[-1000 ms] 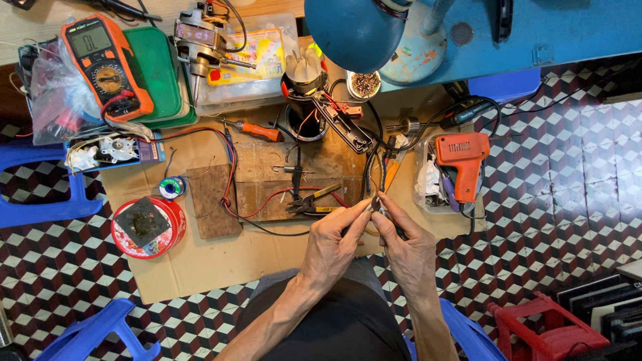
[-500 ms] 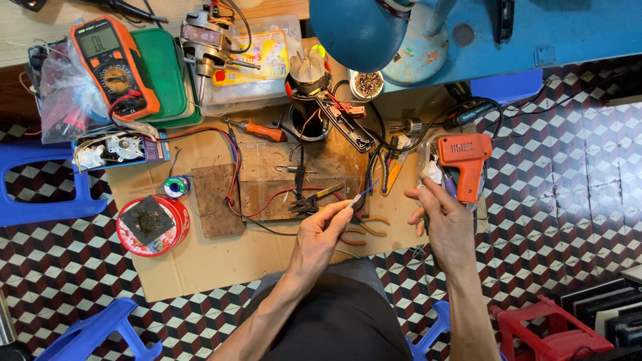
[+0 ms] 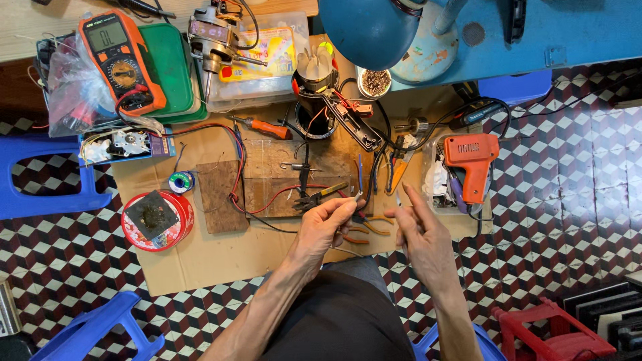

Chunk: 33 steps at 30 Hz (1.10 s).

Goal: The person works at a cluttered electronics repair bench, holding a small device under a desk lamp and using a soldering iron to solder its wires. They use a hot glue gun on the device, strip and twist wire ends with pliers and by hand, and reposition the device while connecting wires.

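My left hand [image 3: 326, 226] is over the front of the cardboard sheet [image 3: 221, 257], thumb and forefinger pinched on a thin blue wire [image 3: 360, 172] that stands up from the fingertips. My right hand [image 3: 422, 235] hovers just to the right of it with fingers spread and nothing in them. A small gap separates the two hands. Beyond the left fingertips lie dark cutters [image 3: 314, 197] on a wooden board [image 3: 277, 175] crossed by red and black wires. Orange-handled pliers [image 3: 396, 172] lie just past the right hand.
An orange soldering gun [image 3: 471, 159] rests in a clear tub at right. At the back stand an orange multimeter [image 3: 118, 59], a green tray [image 3: 172, 67], a small motor [image 3: 214, 33] and a blue lamp [image 3: 371, 27]. A red round tin [image 3: 177, 224] and a solder spool [image 3: 180, 181] sit left. A red stool [image 3: 548, 329] is lower right.
The hands were together on the wire, then my right hand reached right toward the soldering gun's tub. It has come back near the left hand, empty. The left hand stayed pinched.
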Tool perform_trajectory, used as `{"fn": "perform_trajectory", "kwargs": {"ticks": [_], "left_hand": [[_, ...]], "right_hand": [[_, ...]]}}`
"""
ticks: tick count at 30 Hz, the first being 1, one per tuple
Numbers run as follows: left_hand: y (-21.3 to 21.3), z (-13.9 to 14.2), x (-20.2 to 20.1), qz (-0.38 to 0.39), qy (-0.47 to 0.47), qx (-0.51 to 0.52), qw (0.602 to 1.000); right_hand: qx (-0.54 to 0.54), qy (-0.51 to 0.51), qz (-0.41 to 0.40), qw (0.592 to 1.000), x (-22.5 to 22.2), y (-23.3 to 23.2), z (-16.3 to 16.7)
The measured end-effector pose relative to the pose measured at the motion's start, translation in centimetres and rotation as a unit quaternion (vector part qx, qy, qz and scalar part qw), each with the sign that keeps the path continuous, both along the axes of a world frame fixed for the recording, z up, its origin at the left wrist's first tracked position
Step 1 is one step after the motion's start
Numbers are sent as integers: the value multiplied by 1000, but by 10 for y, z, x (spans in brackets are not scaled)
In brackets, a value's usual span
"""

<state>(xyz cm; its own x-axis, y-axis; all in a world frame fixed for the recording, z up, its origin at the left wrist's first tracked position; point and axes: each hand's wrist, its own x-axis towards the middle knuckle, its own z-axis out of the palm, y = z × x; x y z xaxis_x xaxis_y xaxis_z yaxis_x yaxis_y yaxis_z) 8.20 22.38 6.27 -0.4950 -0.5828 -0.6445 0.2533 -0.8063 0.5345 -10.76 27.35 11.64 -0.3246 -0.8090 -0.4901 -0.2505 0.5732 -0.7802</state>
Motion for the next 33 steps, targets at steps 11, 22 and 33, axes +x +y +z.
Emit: {"fn": "perform_trajectory", "kwargs": {"ticks": [11, 22, 33], "left_hand": [[10, -1, -16, 3, -176, -219, 960], [8, 7, -18, 0, -177, -216, 960], [10, 3, -17, -7, -171, -216, 961]], "right_hand": [[-35, 31, 110, 993, 24, 1, 2], [22, -89, 24, 995, 24, 5, -8], [34, -67, 27, 997, 25, 6, -9]]}}
